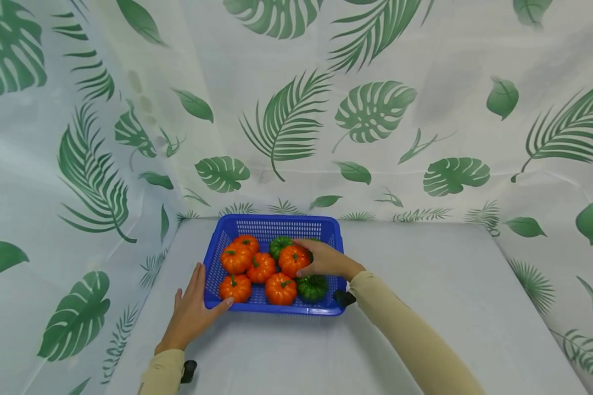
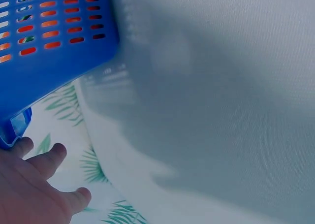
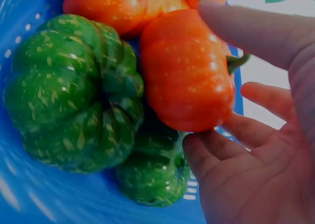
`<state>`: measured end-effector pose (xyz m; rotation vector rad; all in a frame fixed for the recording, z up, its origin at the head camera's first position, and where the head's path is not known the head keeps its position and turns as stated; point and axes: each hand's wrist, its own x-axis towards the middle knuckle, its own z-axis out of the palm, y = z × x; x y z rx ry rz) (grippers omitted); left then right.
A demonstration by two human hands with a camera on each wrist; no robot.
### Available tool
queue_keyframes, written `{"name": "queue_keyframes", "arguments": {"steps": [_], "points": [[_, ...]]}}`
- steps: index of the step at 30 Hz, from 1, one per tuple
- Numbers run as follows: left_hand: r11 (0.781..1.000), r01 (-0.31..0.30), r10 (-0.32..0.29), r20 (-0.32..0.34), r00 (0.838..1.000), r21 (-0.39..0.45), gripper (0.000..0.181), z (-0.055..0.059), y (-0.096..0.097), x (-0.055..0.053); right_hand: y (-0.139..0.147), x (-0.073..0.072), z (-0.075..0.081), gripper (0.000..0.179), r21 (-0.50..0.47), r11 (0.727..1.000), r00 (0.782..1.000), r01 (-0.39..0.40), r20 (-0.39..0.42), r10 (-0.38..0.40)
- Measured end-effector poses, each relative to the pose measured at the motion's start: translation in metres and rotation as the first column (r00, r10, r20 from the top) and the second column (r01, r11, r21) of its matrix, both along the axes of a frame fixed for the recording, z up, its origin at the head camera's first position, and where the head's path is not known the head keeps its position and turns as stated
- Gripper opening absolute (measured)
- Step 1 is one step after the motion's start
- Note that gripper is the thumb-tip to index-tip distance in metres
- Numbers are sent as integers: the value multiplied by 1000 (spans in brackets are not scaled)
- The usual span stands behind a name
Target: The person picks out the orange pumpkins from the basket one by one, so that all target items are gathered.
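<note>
A blue plastic basket [image 1: 281, 310] holds several orange and green pumpkins. My right hand [image 1: 328, 260] reaches over its right side and grips an orange pumpkin [image 1: 293, 261], thumb on one side and fingers on the other. In the right wrist view, this pumpkin [image 3: 187, 71] lies above a small green pumpkin [image 3: 152, 172], beside a larger green pumpkin [image 3: 74, 93]. My left hand [image 1: 192, 315] is at the basket's front left corner, fingers spread and thumb against the rim; the left wrist view shows only part of this hand [image 2: 34, 184].
The basket stands on a white table [image 1: 425, 307] near the back wall. White sheeting [image 1: 296, 66] printed with green leaves hangs behind and along the sides. More orange pumpkins [image 1: 234, 288] lie in the basket's left half.
</note>
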<state>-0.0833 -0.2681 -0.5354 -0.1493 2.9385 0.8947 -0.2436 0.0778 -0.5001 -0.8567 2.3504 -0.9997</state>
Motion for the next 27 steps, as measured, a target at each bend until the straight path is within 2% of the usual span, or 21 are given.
{"name": "queue_keyframes", "arguments": {"steps": [5, 11, 18, 22, 27], "points": [[1000, 9, -9, 6, 1000, -1, 121, 1, 4, -2, 1, 0, -4, 79, 26, 1000, 1000, -7, -30, 8], [1000, 18, -18, 9, 1000, 17, 123, 0, 3, -1, 8, 0, -1, 77, -5, 1000, 998, 17, -58, -18], [1000, 13, -13, -23, 1000, 22, 120, -1, 1, 2, 25, -2, 16, 78, -92, 989, 989, 117, -83, -125], [1000, 4, -3, -9, 1000, 19, 122, -2, 0, 3, 40, -3, 24, 78, -137, 975, 976, 172, -112, -188], [999, -1, 1, 18, 1000, 32, 123, -2, 2, 3, 63, -7, 28, 78, -213, 947, 959, 242, -96, -267]]}}
